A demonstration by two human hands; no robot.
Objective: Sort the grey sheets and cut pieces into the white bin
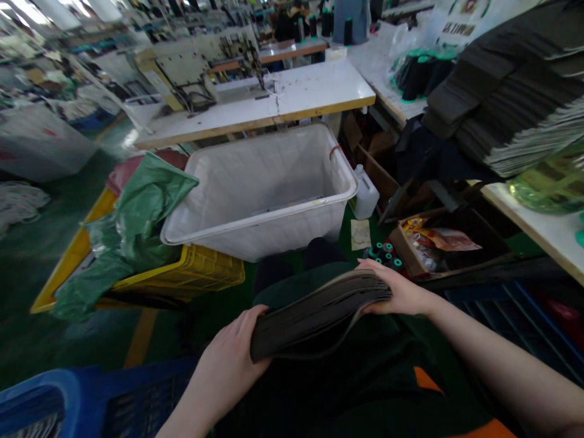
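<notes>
A thick stack of dark fabric pieces lies across my lap, held between both hands. My left hand is closed around its left end, thumb on top. At the other end, my right hand grips the stack with the fingers on the far side and the thumb at the near edge. The lowest piece sags away from the rest, leaving a gap. Beyond my knees stands a large white plastic bin, with a few flat scraps visible on its floor.
A sewing machine sits on a white table behind the bin. Left is a yellow crate with a green bag. At right are a white jug, a cardboard box and piled dark fabric. A blue basket is near left.
</notes>
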